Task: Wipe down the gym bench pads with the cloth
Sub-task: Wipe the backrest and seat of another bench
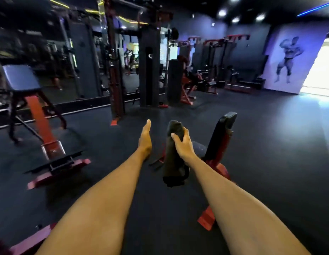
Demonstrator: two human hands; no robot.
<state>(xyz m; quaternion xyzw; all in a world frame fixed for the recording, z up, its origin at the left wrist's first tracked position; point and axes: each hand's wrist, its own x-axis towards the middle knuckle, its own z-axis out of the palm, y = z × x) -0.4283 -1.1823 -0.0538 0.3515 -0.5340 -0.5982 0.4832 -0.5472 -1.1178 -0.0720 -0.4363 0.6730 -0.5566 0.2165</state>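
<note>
Head camera: a person's right hand grips a dark cloth, thumb and fingers curled round its upper part, the rest hanging below the wrist. Just left of it, the left hand is held edge-on, fingers straight and pressed together, holding nothing. Right of the gripping hand, a black bench pad stands tilted on a red frame.

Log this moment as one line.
left hand: open, holds nothing | right hand: grips dark cloth | bench pad: apart from cloth
</note>
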